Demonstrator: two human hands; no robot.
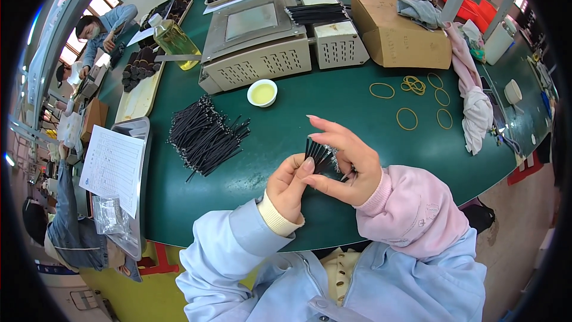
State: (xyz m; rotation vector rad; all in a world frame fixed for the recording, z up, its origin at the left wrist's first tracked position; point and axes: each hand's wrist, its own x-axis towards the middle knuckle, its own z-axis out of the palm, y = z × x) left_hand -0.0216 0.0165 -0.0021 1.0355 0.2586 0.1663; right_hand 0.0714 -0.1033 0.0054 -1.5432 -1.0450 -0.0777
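A: The left hand [290, 183] pinches the near end of a small bundle of black wires [317, 156]; the right hand [348, 164] clamps it too, above the green desk [333, 107].

B: Keep the tips level, I'd say. The bundle's long axis runs near to far, fanning toward the far-left pile of black wires [205, 137], though the near ends are hidden.

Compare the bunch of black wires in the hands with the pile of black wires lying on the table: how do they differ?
The held bunch is small, only a few wires; the pile on the table is far larger. The held bunch is fanned out and raised between the left hand and right hand; the pile lies flat and untouched on the green table, roughly aligned, to the person's left. Both are thin black wires with pale ends.
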